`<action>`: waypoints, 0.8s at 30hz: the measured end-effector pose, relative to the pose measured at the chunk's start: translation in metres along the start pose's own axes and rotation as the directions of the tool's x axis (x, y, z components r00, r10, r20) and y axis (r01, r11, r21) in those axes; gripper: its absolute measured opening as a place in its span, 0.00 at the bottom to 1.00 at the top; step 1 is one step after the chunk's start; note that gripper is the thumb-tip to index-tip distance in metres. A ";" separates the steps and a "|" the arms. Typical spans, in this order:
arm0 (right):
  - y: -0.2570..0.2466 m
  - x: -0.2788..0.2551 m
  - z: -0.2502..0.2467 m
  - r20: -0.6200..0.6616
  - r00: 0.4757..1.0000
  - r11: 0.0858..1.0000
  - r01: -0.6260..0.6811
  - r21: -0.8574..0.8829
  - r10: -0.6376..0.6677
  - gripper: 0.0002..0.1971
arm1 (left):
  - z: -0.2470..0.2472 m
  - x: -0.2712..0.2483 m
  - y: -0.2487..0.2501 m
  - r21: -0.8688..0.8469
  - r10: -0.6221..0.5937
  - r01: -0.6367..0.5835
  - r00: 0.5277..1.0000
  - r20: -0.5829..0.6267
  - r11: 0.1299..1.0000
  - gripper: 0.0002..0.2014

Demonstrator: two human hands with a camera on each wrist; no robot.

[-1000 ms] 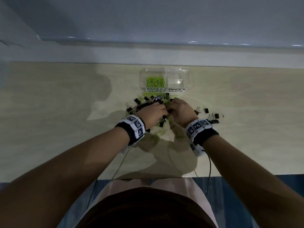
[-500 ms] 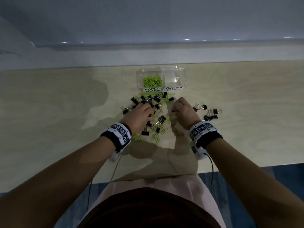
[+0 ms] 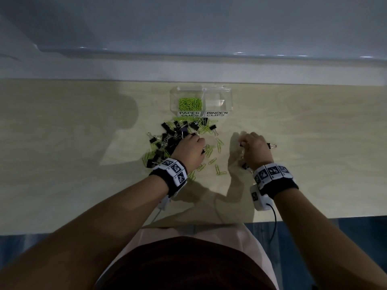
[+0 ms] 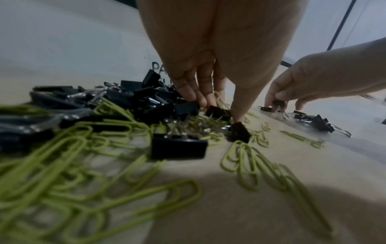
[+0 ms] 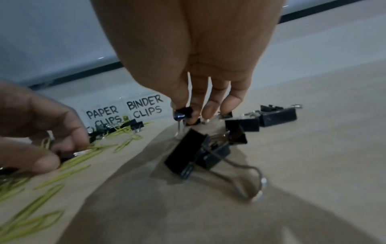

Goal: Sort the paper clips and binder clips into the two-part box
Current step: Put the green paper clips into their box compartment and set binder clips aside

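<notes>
The clear two-part box stands at the back of the table, with green paper clips in its left half, labelled PAPER CLIPS; the BINDER CLIPS half looks bare. In front of it lies a mixed pile of black binder clips and loose paper clips. My left hand is down on the pile's right edge, its fingertips and thumb pinching a black binder clip. To the right, my right hand pinches a small binder clip just above the table.
Several binder clips lie apart from the pile under and beside my right hand, one further right. Paper clips are scattered between the hands. A wall ledge runs behind the box. The table's front edge is near my body.
The hands, close together over the pile a second ago, have parted. My right hand went to the right with some binder clips; the left stayed on the pile.
</notes>
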State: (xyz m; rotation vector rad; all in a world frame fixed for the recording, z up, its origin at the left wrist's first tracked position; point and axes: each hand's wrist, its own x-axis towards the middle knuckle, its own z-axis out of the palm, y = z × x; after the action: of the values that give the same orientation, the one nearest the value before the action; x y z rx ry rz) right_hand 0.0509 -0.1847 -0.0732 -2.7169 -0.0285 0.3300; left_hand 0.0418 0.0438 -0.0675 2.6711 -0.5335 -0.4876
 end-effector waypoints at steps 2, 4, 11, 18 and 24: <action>-0.005 0.004 -0.001 -0.012 1.000 0.998 0.001 -0.064 -0.002 0.12 | 0.002 0.000 0.001 -0.119 -0.040 0.036 0.999 -0.033 0.992 0.13; -0.017 0.011 -0.004 -0.022 1.000 0.999 0.009 -0.040 -0.010 0.11 | 0.000 -0.003 0.000 -0.267 -0.073 0.049 0.994 -0.083 0.962 0.12; -0.064 0.048 0.006 -0.010 0.989 0.983 0.146 0.115 -0.146 0.09 | -0.019 -0.025 -0.020 -0.470 -0.233 0.082 0.934 -0.273 0.879 0.12; -0.073 0.055 0.016 -0.005 0.988 0.983 0.156 0.098 -0.156 0.06 | -0.020 -0.036 -0.042 -0.145 -0.215 0.172 0.901 -0.376 0.974 0.14; -0.032 0.035 0.001 -0.165 0.986 0.974 0.072 0.217 -0.036 0.04 | -0.004 -0.013 -0.004 -0.082 -0.048 0.035 0.988 -0.150 0.996 0.16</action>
State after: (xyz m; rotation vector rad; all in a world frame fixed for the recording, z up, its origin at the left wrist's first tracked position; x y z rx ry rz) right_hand 0.0860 -0.1522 -0.0694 -2.5058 -0.0190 0.0906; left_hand 0.0330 0.0539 -0.0616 2.6206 -0.4060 -0.3062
